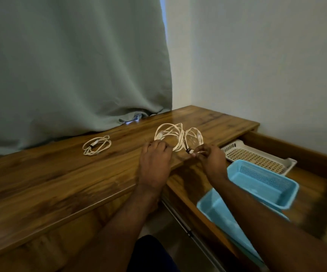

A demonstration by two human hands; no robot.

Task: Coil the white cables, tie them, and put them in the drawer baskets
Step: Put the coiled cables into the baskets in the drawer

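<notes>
1. Two hands hold one white cable coil just above the desk. The left hand has its fingers curled on the left loops; the right hand pinches the dark tie at the coil's waist.
2. Seen from the fingers, the coil stands up and away, and its long axis runs left to right.
3. Nearest to the right hand are the drawer baskets, white and blue, so I judge this hand should carry it there.
4. A second tied coil lies on the desk, well apart to the left.
</notes>
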